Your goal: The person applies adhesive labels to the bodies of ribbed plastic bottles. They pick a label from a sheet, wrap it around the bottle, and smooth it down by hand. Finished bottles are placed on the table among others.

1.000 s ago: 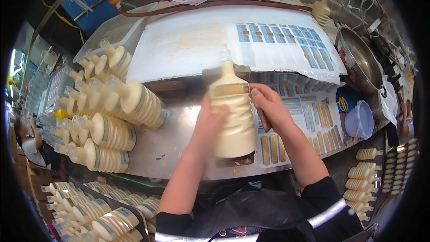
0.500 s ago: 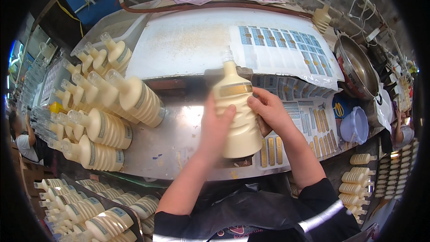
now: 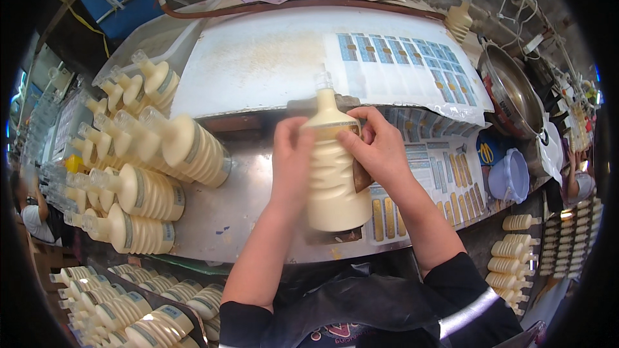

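A cream ribbed bottle with a clear neck lies in front of me on a dark support, neck pointing away. Around its shoulder runs a label, its gold part showing at the right side. My left hand, smeared by motion, is against the bottle's left side with fingers curled. On the other side my right hand grips the shoulder, thumb over the label and fingers bent behind. The bottle hides part of the support.
Several similar bottles lie stacked at left. A white board with blue label strips slopes behind. Sheets of gold labels, a lavender bucket and a metal pan are at right. More bottles fill crates at lower left.
The bottle has turned about its length, so the gold label part has shifted from the front to the right side. My left thumb has come off the front of the bottle.
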Demonstrator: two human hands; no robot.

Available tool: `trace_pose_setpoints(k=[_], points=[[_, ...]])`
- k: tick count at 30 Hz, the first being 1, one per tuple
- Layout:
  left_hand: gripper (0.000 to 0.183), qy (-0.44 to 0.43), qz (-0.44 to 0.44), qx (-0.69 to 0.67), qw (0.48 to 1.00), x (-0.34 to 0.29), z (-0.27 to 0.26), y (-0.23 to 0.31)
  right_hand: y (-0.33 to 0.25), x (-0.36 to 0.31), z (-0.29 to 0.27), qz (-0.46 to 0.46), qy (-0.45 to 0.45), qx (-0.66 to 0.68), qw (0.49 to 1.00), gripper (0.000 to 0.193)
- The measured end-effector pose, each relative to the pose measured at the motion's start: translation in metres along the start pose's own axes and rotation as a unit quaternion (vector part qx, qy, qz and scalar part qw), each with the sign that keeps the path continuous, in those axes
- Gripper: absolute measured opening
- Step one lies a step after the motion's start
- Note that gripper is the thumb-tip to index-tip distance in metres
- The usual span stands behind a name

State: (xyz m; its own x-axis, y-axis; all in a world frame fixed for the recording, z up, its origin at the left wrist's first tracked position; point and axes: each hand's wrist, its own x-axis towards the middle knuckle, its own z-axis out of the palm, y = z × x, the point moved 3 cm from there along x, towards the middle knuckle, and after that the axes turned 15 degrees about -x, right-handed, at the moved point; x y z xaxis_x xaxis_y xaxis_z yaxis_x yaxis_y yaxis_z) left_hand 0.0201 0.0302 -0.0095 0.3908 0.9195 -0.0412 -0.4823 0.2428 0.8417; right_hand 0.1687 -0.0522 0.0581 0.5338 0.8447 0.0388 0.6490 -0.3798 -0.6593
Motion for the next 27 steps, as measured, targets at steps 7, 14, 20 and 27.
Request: trace_pose_setpoints(k=[7,14,20,27], points=[[0.023,-0.002,-0.054,-0.077,0.996,-0.003,0.001,0.005,0.003,0.001,0.003,0.005,-0.001,0.009,1.0,0.048],[0.025,0.005,-0.063,-0.089,0.994,-0.005,0.006,0.006,0.001,0.001,0.002,0.006,-0.002,0.001,1.0,0.049],[0.025,0.013,-0.065,-0.111,0.992,-0.005,-0.001,0.003,0.011,0.001,0.006,-0.004,0.009,0.027,1.0,0.042],[0.026,0.012,-0.059,-0.123,0.991,-0.003,-0.002,0.0,0.024,0.003,-0.024,-0.06,0.197,0.126,0.97,0.018]])
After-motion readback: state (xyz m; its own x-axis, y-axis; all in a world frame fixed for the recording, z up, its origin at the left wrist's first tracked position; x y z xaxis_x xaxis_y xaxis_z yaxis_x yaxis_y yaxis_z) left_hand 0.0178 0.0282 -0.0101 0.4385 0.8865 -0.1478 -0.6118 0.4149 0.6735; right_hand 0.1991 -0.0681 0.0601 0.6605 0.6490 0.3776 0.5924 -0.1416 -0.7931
